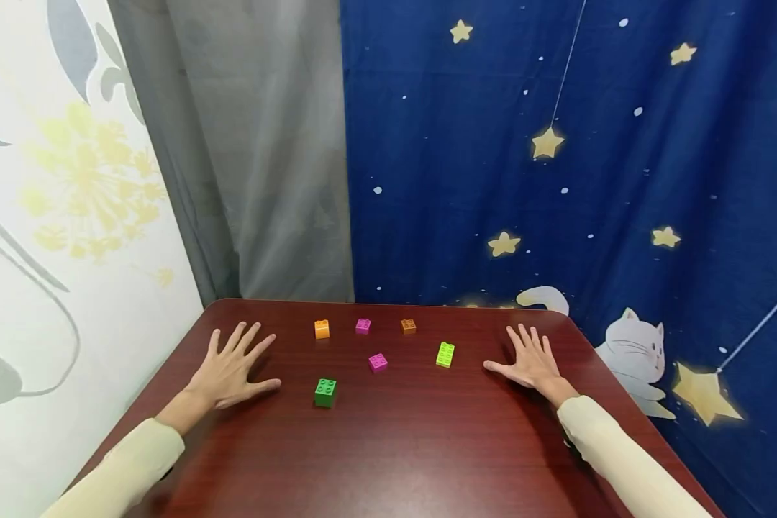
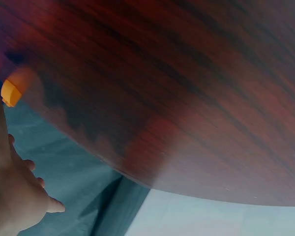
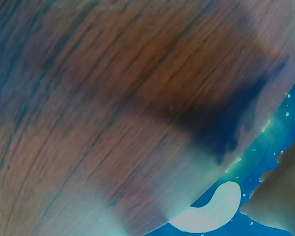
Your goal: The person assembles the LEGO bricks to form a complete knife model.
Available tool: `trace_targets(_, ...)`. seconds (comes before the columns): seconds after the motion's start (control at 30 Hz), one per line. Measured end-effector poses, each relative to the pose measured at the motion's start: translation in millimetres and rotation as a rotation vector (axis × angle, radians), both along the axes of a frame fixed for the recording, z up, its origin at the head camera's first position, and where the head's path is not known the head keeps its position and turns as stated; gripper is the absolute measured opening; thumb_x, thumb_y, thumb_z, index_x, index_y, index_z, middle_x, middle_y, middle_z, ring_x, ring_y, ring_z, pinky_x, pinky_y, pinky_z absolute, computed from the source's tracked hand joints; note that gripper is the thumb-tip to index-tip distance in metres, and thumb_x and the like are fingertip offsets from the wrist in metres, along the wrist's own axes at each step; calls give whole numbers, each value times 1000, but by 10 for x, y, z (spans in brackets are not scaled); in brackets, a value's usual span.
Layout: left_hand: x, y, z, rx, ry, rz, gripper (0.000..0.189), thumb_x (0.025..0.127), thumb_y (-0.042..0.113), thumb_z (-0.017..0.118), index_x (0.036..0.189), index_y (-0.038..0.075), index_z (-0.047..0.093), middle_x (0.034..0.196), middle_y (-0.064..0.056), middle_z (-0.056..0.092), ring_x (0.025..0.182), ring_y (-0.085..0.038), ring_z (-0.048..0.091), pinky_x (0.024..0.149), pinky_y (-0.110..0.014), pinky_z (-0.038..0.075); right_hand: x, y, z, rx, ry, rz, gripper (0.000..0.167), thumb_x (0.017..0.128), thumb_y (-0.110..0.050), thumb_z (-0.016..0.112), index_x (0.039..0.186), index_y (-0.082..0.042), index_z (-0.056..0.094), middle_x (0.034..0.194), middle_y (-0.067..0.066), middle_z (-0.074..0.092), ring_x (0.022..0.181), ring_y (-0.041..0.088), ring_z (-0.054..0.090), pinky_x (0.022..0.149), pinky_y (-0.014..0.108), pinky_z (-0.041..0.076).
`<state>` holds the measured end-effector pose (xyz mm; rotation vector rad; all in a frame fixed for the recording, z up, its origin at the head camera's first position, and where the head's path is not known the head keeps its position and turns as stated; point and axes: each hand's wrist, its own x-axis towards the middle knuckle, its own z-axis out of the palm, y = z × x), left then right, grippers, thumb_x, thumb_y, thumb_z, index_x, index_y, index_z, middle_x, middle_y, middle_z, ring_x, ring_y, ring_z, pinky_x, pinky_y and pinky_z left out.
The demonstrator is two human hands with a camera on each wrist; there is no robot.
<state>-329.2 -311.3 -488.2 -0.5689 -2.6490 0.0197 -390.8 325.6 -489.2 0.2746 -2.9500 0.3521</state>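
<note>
My left hand is spread over the left side of the table, fingers straight, holding nothing. A green block sits to its right, nearest to it. On the right side my right hand is spread the same way, thumb toward a lime-green block. An orange block, a magenta block and a brown block stand along the back. Another magenta block lies nearer the middle. In the left wrist view the orange block shows beyond the left hand.
The dark red wooden table has rounded back corners. Behind it hang a grey curtain and a blue curtain with stars and a cat. A white wall with a yellow flower print runs along the left.
</note>
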Motion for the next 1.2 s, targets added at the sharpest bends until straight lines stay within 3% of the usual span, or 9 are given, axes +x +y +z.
trace_targets(0.2,62,148,62,-6,-9,-20,94,85,75,66,156,16,47,162,-21,37,150,-46,29,112,-77,18,-21,-62,-62,-14,-4,16,116,85,-77,64,162,1,27,166,32,19,154,53,9,121,68,-1)
trace_targets(0.4,66,232,42,25,13,-86,92,84,73,69,155,17,49,159,-22,41,147,-48,32,109,-78,21,-21,-161,-74,-16,-5,34,114,85,-76,65,162,0,29,165,31,23,154,52,11,121,68,2)
trace_targets(0.67,165,381,98,16,-69,-76,91,86,72,68,157,19,47,160,-19,42,148,-45,35,113,-75,22,6,-286,-40,-10,-2,47,110,86,-73,67,161,0,31,164,31,27,153,52,15,121,68,8)
trace_targets(1.2,218,646,90,112,-177,-172,85,87,65,73,154,18,50,152,-16,52,143,-45,42,111,-76,26,-27,-460,-62,-8,-42,86,108,87,-76,63,161,-2,33,164,27,30,154,48,20,123,63,14)
